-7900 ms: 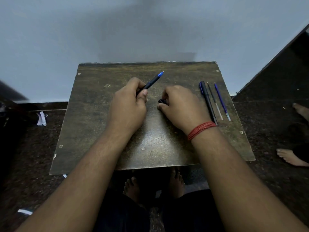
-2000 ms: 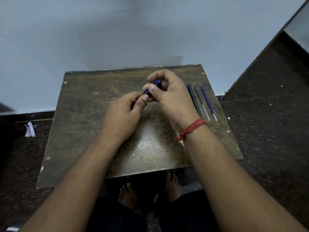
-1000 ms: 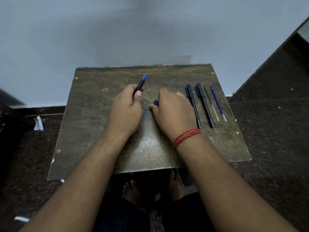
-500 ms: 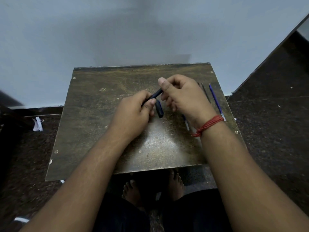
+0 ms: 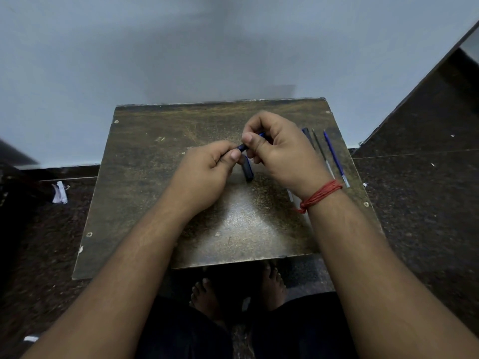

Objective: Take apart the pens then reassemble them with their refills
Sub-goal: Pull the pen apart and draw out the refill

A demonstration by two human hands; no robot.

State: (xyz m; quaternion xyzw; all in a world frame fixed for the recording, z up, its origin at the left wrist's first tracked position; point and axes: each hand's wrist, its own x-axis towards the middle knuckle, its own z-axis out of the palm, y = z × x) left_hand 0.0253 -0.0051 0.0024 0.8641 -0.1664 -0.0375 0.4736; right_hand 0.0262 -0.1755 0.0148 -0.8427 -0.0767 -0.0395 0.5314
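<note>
My left hand [image 5: 207, 174] and right hand [image 5: 280, 154] both grip the pen [image 5: 242, 147] above the counter [image 5: 145, 177] — its cap [image 5: 247, 169] lies just below. Hold the barrel steady, twist the tip section squarely — no bending.

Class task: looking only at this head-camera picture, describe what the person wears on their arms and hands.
Both forearms are bare, with no sleeves in view. The right wrist carries a red thread band, wound round several times and knotted. The left hand and right hand wear no gloves, and no rings or watch are visible.
</note>
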